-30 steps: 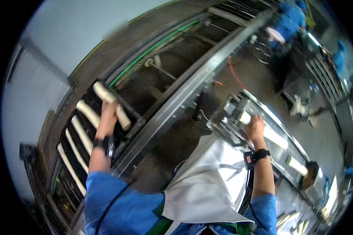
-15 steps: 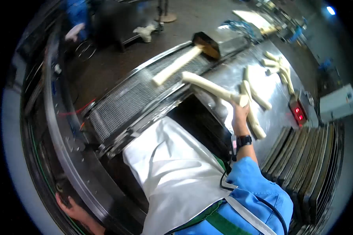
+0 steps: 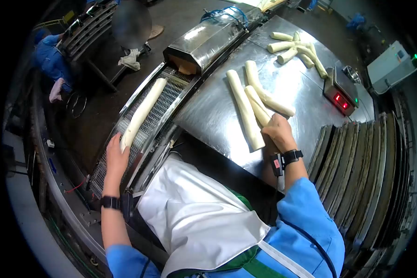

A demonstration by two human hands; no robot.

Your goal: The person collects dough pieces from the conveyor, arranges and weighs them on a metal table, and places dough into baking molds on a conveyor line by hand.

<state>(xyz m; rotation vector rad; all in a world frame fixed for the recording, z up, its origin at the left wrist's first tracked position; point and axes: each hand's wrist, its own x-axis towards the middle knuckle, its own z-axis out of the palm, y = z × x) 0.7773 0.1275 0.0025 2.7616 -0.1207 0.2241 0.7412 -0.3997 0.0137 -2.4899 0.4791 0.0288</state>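
On the mesh conveyor [image 3: 105, 172] at my left lies a long pale dough roll [image 3: 141, 113]. My left hand [image 3: 117, 156] is closed round its near end, thumb on one side and fingers on the other. My right hand [image 3: 280, 131] is over the steel table, its fingers curled on the near end of a middle dough roll [image 3: 258, 105]. To either side of that roll are a straight dough roll [image 3: 243, 109] and a bent dough roll [image 3: 267, 92]. My right fingertips are partly hidden.
A metal hood [image 3: 211, 39] covers the conveyor's far part. Several dough rolls [image 3: 299, 50] are heaped farther back on the steel table [image 3: 208, 113], near a scale [image 3: 340, 92] with red digits. Stacked trays [image 3: 356, 171] stand at right. A person in blue [image 3: 53, 55] is at far left.
My left hand has come up from the lower left, empty before, onto the roll on the conveyor. The roll my right hand held out toward the conveyor is no longer stretched there. My view has turned.
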